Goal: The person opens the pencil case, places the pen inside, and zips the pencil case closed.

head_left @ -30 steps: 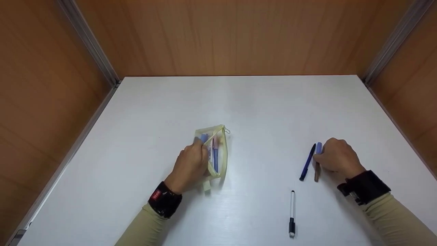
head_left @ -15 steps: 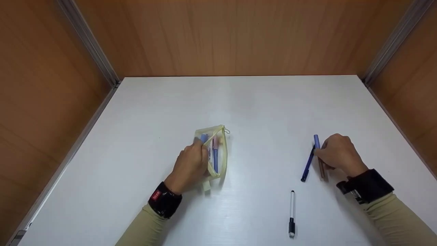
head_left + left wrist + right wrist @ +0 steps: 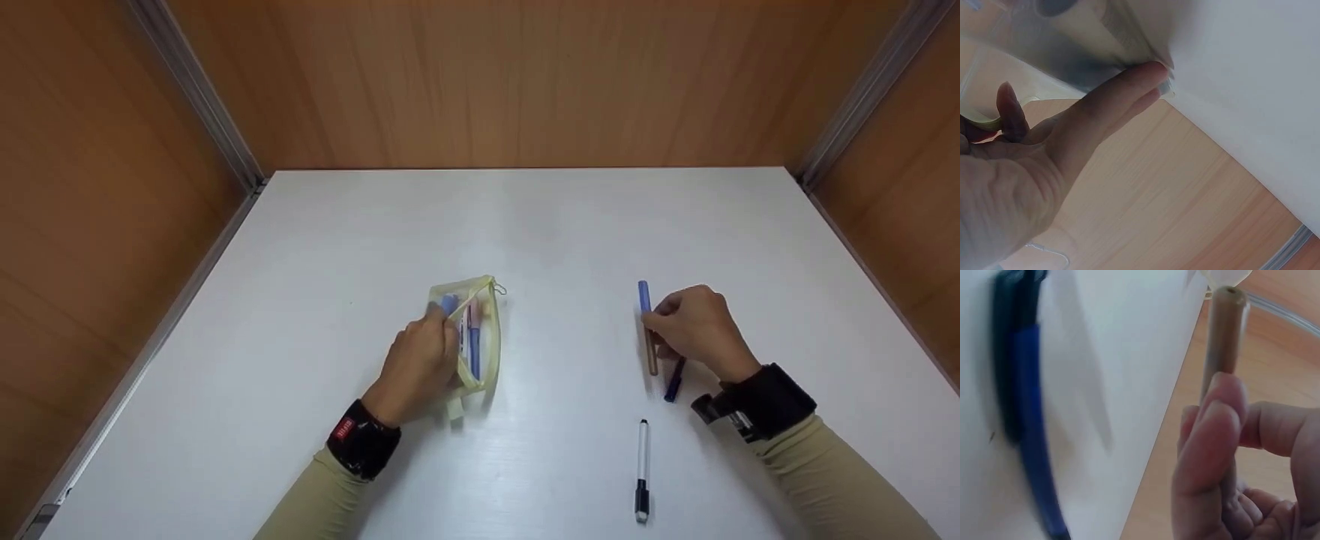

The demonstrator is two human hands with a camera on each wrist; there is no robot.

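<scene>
Pinching a brown pen with a blue cap in my right hand, lifted leftward off the table since a second ago; my palm half hides the dark blue pen. My left hand grips the pouch.

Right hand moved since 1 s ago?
Yes. The right hand, holding the brown pen, shifted left toward the pouch, now covering the dark blue pen lying on the table.

The desk looks smooth, matt white, walled by wood-grain panels. The pouch is clear, soft plastic. The brown pen looks matt
</scene>
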